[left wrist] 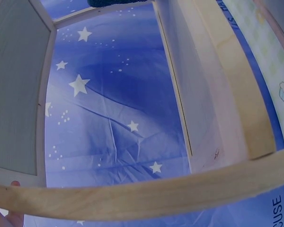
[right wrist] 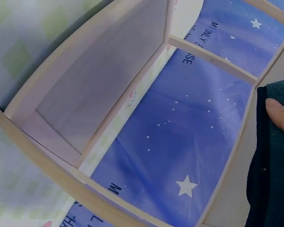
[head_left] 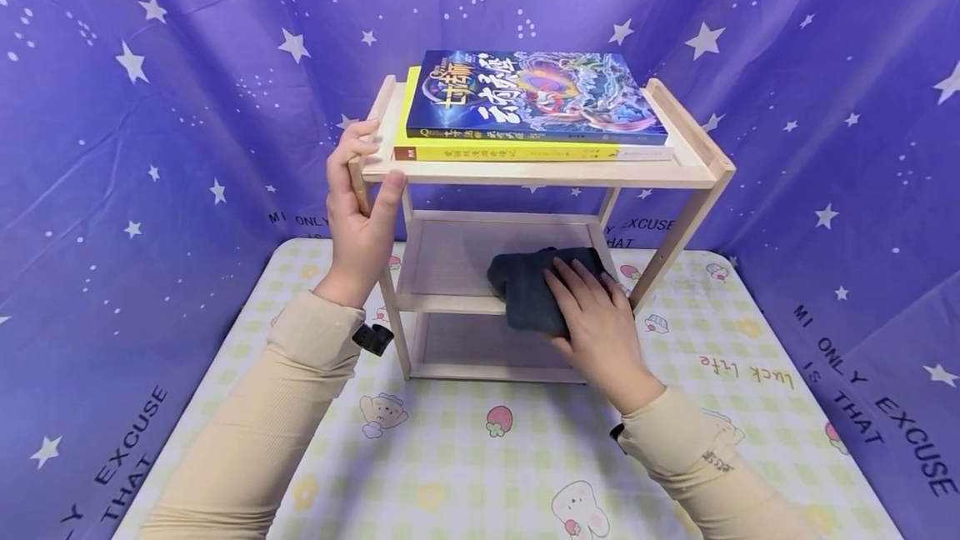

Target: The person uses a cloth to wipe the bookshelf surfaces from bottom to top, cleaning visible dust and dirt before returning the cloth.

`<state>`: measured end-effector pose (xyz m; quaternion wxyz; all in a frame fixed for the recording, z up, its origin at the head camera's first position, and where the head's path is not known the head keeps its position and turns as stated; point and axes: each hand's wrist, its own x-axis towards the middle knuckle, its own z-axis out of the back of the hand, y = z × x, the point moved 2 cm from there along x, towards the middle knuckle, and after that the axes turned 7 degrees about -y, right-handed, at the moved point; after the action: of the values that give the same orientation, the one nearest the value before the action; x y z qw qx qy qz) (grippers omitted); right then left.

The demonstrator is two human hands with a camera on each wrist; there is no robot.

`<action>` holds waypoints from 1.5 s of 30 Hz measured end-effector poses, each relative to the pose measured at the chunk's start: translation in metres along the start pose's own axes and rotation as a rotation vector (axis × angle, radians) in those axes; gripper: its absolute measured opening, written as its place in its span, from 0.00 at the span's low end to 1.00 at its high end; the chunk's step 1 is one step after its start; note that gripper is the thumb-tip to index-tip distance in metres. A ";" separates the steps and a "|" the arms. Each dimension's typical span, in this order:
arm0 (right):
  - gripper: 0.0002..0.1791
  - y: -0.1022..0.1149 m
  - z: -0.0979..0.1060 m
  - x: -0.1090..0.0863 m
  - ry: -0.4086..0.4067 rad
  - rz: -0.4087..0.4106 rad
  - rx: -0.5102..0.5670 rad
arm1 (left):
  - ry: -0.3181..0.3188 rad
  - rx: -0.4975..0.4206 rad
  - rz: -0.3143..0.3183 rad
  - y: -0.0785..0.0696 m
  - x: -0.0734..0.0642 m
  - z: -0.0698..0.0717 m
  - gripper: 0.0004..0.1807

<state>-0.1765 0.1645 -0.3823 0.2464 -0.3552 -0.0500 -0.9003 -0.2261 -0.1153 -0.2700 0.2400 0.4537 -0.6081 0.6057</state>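
Cloth: your dark grey cloth (head_left: pixel 536 290) lies bunched on the middle shelf (head_left: pixel 450 303) of the wooden rack (head_left: pixel 690 177), towards its right end and hanging a little over the front edge.
Right hand: your right hand (head_left: pixel 596 327) lies on top of the cloth with the fingers (head_left: pixel 573 282) nearly straight, pressing it down on the shelf; the right wrist view shows one fingertip (right wrist: pixel 280 116) on the dark cloth (right wrist: pixel 270 184).
Left hand: your left hand (head_left: pixel 363 219) grips the rack's front left post just under the top shelf, fingers curled round the outer side, thumb laid against the front edge.
Rack: it stands upright on the bench (head_left: pixel 450 457), which wears a pale checked cover with cartoon prints.
Top shelf: two books lie flat in a stack, a blue book (head_left: pixel 536 94) on a yellow book (head_left: pixel 525 151), well apart from both hands.
Around: the rack's right front post (head_left: pixel 660 261) leans just beside your right hand, close to the cloth's right edge.
Backdrop: a purple star-printed cloth (head_left: pixel 150 107) hangs behind and to both sides of the bench.
Bottom shelf: it sits below the cloth, partly hidden by your right hand.
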 end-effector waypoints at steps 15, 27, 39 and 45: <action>0.40 0.005 -0.014 -0.004 -0.245 0.017 0.008 | -0.014 -0.020 0.005 0.000 -0.001 0.000 0.35; 0.36 0.010 -0.016 -0.002 -0.311 0.038 -0.018 | -0.006 -0.014 0.021 -0.001 0.000 -0.001 0.36; 0.34 0.017 -0.018 0.002 -0.300 0.049 -0.023 | -0.013 -0.017 0.019 0.000 0.000 -0.001 0.36; 0.32 0.027 -0.021 0.008 -0.302 0.081 -0.022 | -0.004 -0.003 0.028 0.000 -0.001 -0.002 0.36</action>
<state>-0.1816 0.1316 -0.3948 0.2680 -0.4908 -0.0620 -0.8267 -0.2261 -0.1137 -0.2702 0.2308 0.4460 -0.6157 0.6073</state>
